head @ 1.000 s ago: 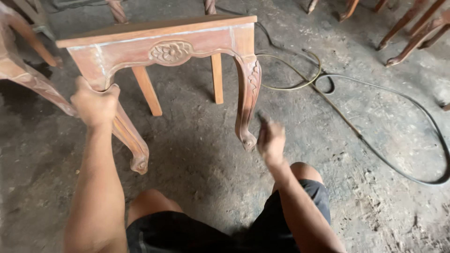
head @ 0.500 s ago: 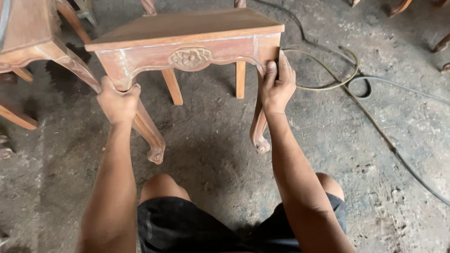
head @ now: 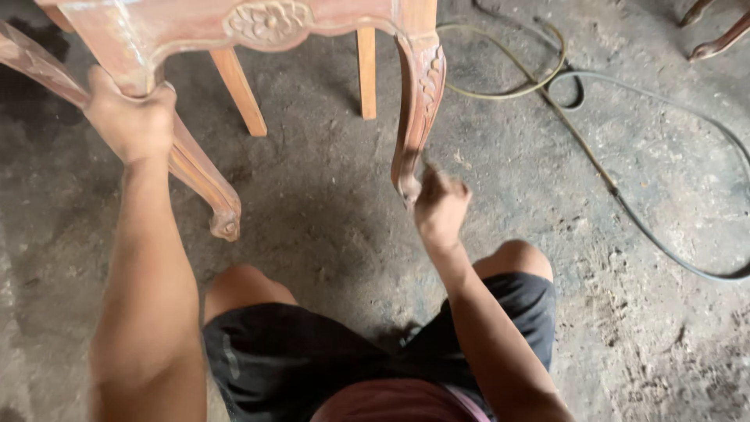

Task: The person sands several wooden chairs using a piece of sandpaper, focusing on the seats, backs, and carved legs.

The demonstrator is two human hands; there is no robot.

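Gripping a curved leg, left hand clamped; right hand, fingers together, touches upright leg foot just above.

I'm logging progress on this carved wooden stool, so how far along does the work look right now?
Done: the stool is assembled, its legs and apron carved, the wood bare. In hand: the left hand grips the top of the front left leg, and the right hand is at the foot of the front right leg. Left: no coating shows on the wood.
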